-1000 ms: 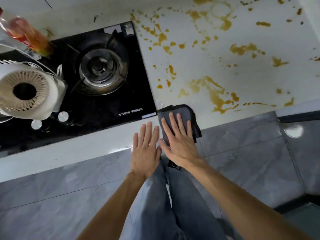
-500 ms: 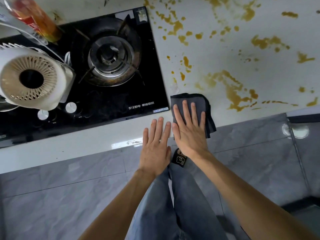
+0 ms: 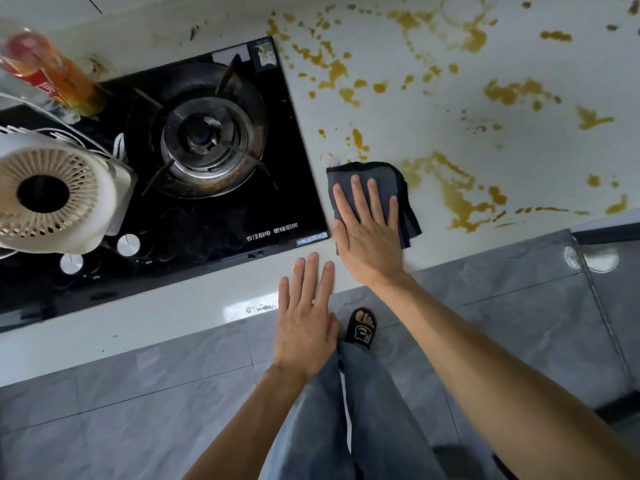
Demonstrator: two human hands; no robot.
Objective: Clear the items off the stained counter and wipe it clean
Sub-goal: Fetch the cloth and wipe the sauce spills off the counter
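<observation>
A white counter [image 3: 433,140] is spattered with yellow-brown stains [image 3: 460,199] across its right part. A folded dark grey cloth [image 3: 384,178] lies flat on the counter just right of the hob's corner. My right hand [image 3: 367,230] presses flat on the cloth, fingers spread and pointing away from me. My left hand [image 3: 304,317] hovers flat and empty at the counter's front edge, fingers apart, just left of the right wrist.
A black glass gas hob [image 3: 207,161] with one burner fills the left of the counter. A white round appliance [image 3: 52,195] stands over its left side, and a bottle of orange liquid [image 3: 48,71] lies behind it. Grey floor tiles [image 3: 138,393] lie below.
My right hand has pushed the cloth farther onto the counter, away from the front edge and toward the stains. My left hand stays beside it at the edge.
</observation>
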